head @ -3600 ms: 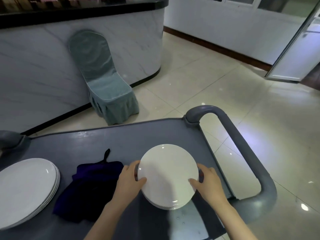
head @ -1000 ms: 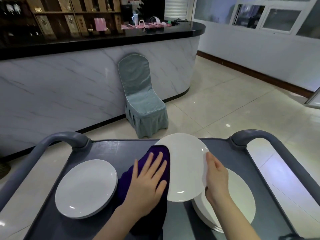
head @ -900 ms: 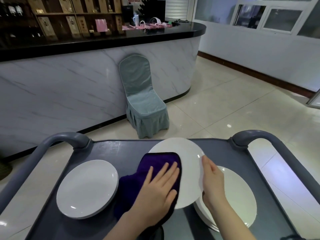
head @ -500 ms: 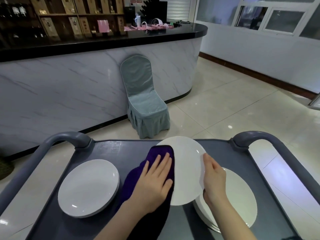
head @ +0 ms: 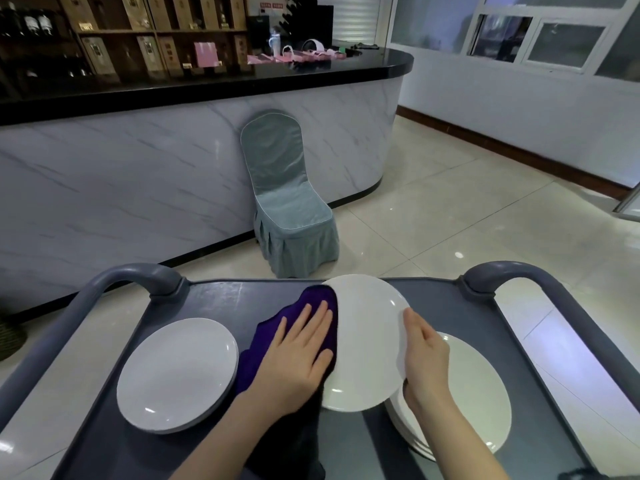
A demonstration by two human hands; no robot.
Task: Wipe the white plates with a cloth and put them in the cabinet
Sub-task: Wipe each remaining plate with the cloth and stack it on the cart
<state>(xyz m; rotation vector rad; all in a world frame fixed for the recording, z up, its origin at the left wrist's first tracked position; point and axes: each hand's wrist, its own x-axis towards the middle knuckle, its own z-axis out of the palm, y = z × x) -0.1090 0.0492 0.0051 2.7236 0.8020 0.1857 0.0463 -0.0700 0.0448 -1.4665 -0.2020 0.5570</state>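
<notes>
**Plate under cloth, both hands on it**

The plate (head: 369,341) is over the middle of the cart (head: 221,299), between 2 stacks of white plates. Its face is up and tilted a bit toward the camera.

The left hand (head: 298,358) lies flat, palm down, with its fingers straight and slightly spread. It presses the cloth (head: 313,299) onto the plate's left part and curls round nothing. The cloth is purple. It covers the plate's left edge and trails off toward the near edge of the cart, under the left forearm.

The right hand (head: 424,358) grips the plate's right rim. The thumb lies along the top edge and the fingers wrap under and behind, mostly hidden.

The plate's near-right edge overlaps the right stack (head: 481,393). Can't tell whether it rests on the stack or is held just above it. The right hand is also over that stack's left side.

The left stack (head: 176,372) sits flat on the cart, just beside the cloth and untouched by either hand. The plate count in both stacks is unclear.

The cart is grey, with 1 curved handle at each far corner. Beyond it, a chair (head: 291,209) with a grey-green cover stands against a marble-look counter (head: 138,174) with a black top.
</notes>
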